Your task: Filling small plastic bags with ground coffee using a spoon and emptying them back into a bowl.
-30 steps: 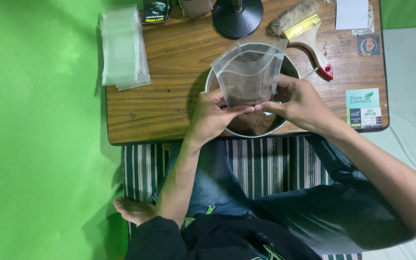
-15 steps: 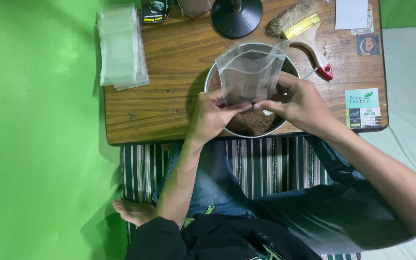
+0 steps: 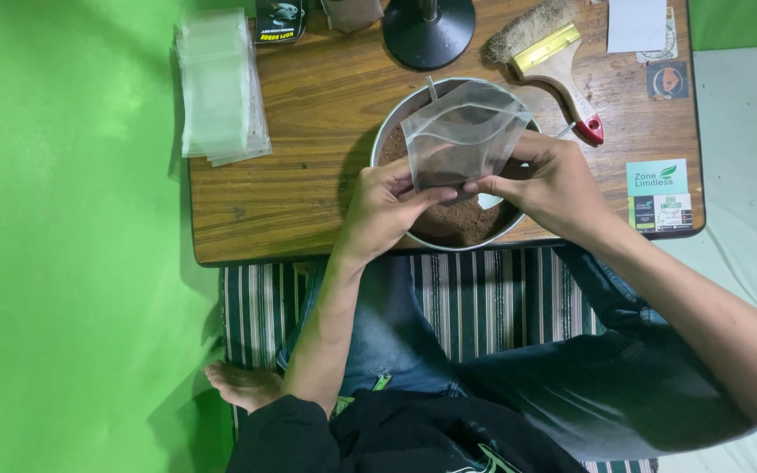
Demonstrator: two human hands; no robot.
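Observation:
A small clear plastic zip bag (image 3: 464, 131) is held over a round metal bowl (image 3: 385, 133) filled with brown powder (image 3: 457, 219). My left hand (image 3: 383, 206) pinches the bag's near edge from the left. My right hand (image 3: 547, 180) pinches the same edge from the right, so both hands grip the bag together. Some brown powder shows through the lower part of the bag. A thin handle of something sticks up from the bowl behind the bag.
The bowl sits on a low wooden table (image 3: 308, 114). A stack of clear bags (image 3: 219, 88) lies at the table's left end. A wide brush with a red-tipped handle (image 3: 554, 61), a black round stand base (image 3: 428, 31) and cards (image 3: 661, 194) lie nearby. Green backdrop surrounds.
Both hands keep hold of the bag; it has tilted slightly and the fingers have shifted along its near edge.

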